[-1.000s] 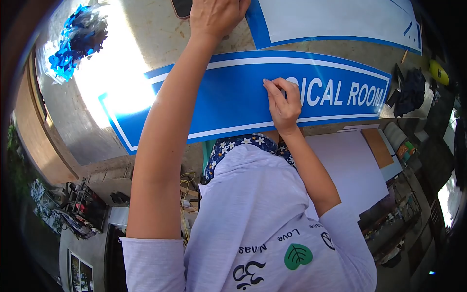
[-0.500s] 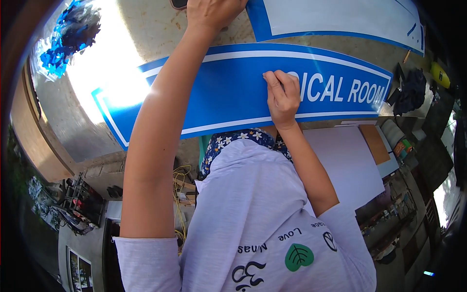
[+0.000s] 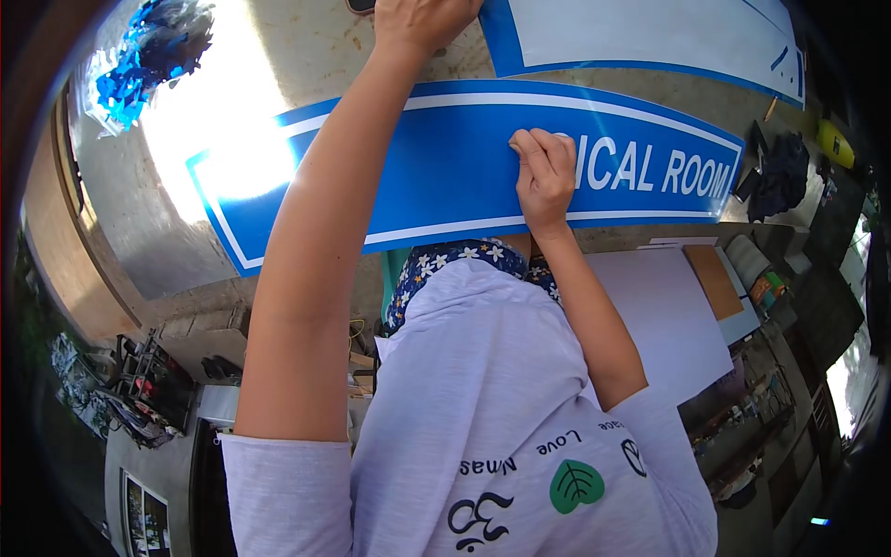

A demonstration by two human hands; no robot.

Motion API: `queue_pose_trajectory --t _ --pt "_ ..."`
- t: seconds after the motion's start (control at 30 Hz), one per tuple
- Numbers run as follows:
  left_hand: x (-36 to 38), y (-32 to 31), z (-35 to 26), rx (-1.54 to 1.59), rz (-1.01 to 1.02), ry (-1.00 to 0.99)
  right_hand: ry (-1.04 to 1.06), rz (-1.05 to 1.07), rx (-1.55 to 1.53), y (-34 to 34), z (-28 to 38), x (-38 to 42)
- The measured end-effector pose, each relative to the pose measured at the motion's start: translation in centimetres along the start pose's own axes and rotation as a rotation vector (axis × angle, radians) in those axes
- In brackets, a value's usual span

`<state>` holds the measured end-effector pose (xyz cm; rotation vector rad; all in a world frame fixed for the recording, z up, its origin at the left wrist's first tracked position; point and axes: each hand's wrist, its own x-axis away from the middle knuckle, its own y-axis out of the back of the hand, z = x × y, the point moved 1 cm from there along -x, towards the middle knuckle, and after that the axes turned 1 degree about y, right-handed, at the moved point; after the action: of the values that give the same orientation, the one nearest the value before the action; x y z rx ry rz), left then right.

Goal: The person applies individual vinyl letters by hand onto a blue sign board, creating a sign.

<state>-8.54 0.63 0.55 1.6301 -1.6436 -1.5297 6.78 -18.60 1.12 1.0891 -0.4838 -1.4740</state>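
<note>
A long blue sign (image 3: 445,186) with a white border lies across the table, its white letters reading "ICAL ROOM" at the right. My right hand (image 3: 546,176) is over the sign just left of these letters, its fingers curled and pinched together. Whatever they may hold is too small or hidden to make out. At the top edge of the view my left hand (image 3: 427,20) reaches past the sign, beside the corner of a white sheet with a blue border (image 3: 650,32). Its fingers are mostly cut off by the frame. Bright sunlight washes out the sign's left end.
A clear plastic bag with blue scraps (image 3: 148,60) rests on the table (image 3: 176,255) at the upper left. A phone-like dark object (image 3: 360,5) is near my left hand. At the right are a dark cloth (image 3: 781,176) and a yellow object (image 3: 834,144). A white board (image 3: 654,316) stands below.
The view has shifted slightly, so the table and sign's left side appear further right. My right hand stays pinched near the letters; my left hand remains by the upper sheet.
</note>
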Motion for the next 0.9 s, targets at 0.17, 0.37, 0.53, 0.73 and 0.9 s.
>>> queue_pose_trajectory --t 0.17,0.37,0.53,0.73,0.9 --pt "0.09 -0.20 0.13 0.014 -0.012 0.003 -0.039 -0.061 -0.075 0.40 0.20 0.04" --pt "0.20 -0.38 0.25 -0.006 -0.006 0.001 -0.006 -0.048 -0.041 0.24 0.06 0.16" --pt "0.11 -0.38 0.26 -0.027 0.027 0.009 0.009 -0.038 -0.015 0.18 0.21 -0.02" --pt "0.15 -0.43 0.22 -0.031 0.010 0.001 0.005 -0.035 -0.011 -0.13 0.16 -0.14" --pt "0.07 -0.15 0.07 -0.018 0.025 0.008 -0.024 0.004 -0.006 -0.17 0.15 -0.22"
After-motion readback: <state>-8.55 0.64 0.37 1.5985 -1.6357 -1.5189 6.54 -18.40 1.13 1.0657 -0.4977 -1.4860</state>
